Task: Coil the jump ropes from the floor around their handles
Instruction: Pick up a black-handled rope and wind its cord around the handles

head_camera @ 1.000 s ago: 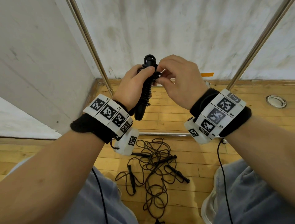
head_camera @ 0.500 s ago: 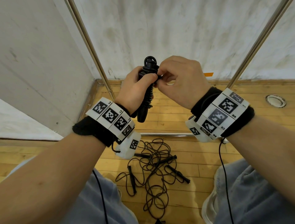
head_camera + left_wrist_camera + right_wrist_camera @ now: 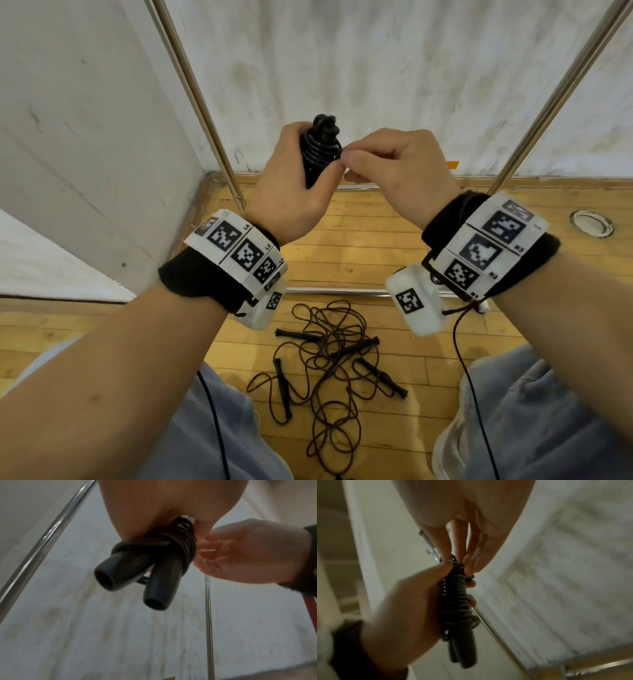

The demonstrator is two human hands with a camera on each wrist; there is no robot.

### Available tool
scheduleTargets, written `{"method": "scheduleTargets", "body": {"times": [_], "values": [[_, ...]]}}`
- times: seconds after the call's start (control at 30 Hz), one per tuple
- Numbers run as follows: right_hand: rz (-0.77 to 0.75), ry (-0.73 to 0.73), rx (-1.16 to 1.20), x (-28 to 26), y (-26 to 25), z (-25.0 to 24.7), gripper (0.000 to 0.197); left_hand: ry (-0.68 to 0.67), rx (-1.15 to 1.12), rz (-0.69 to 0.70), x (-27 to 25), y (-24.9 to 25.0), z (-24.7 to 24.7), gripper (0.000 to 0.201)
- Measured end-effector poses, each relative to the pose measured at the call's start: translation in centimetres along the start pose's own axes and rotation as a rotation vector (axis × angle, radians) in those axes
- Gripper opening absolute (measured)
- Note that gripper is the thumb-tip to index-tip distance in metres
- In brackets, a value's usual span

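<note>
Upper centre of frame: left hand (image 3: 291, 192) wrapped round paired handles (image 3: 137, 573), coil (image 3: 322, 150) now tight. Right hand (image 3: 394, 174) shifted from bundle top to coil's side — fingertips pinching, presumably the cord end, not visible. First rope near done; tangled ropes (image 3: 329, 356) remain on floor (image 3: 359, 246), lower centre.

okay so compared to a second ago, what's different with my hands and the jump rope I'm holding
The loop atop the coiled jump rope has been drawn down tight. Your right hand has shifted slightly lower, fingertips pinching at the coils. Your left hand still grips the paired handles. The tangled ropes on the floor haven't moved.
</note>
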State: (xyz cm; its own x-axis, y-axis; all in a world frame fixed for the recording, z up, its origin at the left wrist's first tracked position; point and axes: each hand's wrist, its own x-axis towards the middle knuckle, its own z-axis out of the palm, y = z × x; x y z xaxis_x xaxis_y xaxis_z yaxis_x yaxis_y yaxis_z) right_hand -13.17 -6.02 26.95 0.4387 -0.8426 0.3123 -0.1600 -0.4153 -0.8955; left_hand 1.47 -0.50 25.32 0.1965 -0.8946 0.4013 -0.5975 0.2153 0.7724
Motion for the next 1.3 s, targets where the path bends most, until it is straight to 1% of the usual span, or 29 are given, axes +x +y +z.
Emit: {"method": "scheduleTargets", "body": {"times": [0.1, 0.2, 0.27, 0.37, 0.47, 0.53, 0.63, 0.8, 0.9, 1.03, 1.13, 1.2, 1.23, 1.3], "values": [[0.145, 0.012, 0.108, 0.2, 0.1, 0.1, 0.006, -0.001, 0.146, 0.082, -0.1, -0.6, 0.0, 0.054], [0.275, -0.031, 0.19, 0.4, 0.6, 0.1, 0.005, 0.02, 0.274, 0.152, -0.3, -0.8, 0.2, 0.055], [0.34, -0.05, 0.277, 0.4, 0.8, 0.1, 0.003, 0.027, 0.308, 0.177, -0.4, -0.8, 0.3, 0.054], [0.402, -0.088, 0.393, 0.2, 0.5, 0.0, 0.007, 0.047, 0.329, 0.176, -0.5, -0.7, 0.6, 0.053], [0.46, -0.128, 0.457, 0.1, 0.2, 0.1, 0.021, 0.067, 0.347, 0.158, -0.5, -0.9, 0.7, 0.053], [0.507, -0.167, 0.478, 0.0, 0.1, -0.1, 0.027, 0.067, 0.353, 0.145, -0.5, -1.1, 0.9, 0.054], [0.58, -0.216, 0.529, 0.0, -0.1, -0.3, 0.024, 0.073, 0.351, 0.146, -0.6, -1.3, 1.1, 0.056], [0.631, -0.194, 0.585, 0.1, -0.5, -0.2, 0.025, 0.082, 0.37, 0.167, -0.6, -1.0, 1.1, 0.057], [0.674, -0.207, 0.599, 0.3, -0.5, -0.2, 0.026, 0.091, 0.382, 0.157, -0.6, -1.0, 1.0, 0.057], [0.724, -0.223, 0.598, 0.4, -0.5, -0.1, 0.028, 0.091, 0.328, 0.159, -0.7, -1.3, 0.8, 0.054], [0.803, -0.248, 0.657, 0.6, -0.4, -0.4, 0.026, 0.063, 0.291, 0.154, -0.7, -1.5, 0.7, 0.052], [0.866, -0.265, 0.724, 0.8, -0.3, -0.7, 0.024, 0.053, 0.281, 0.115, -0.7, -1.6, 0.7, 0.052], [0.873, -0.268, 0.741, 0.7, -0.3, -0.8, 0.023, 0.057, 0.281, 0.09, -0.6, -1.6, 0.8, 0.052], [0.794, -0.259, 0.692, 0.5, 0.0, -0.6, 0.019, 0.071, 0.282, 0.051, -0.5, -1.5, 0.9, 0.05]]}}
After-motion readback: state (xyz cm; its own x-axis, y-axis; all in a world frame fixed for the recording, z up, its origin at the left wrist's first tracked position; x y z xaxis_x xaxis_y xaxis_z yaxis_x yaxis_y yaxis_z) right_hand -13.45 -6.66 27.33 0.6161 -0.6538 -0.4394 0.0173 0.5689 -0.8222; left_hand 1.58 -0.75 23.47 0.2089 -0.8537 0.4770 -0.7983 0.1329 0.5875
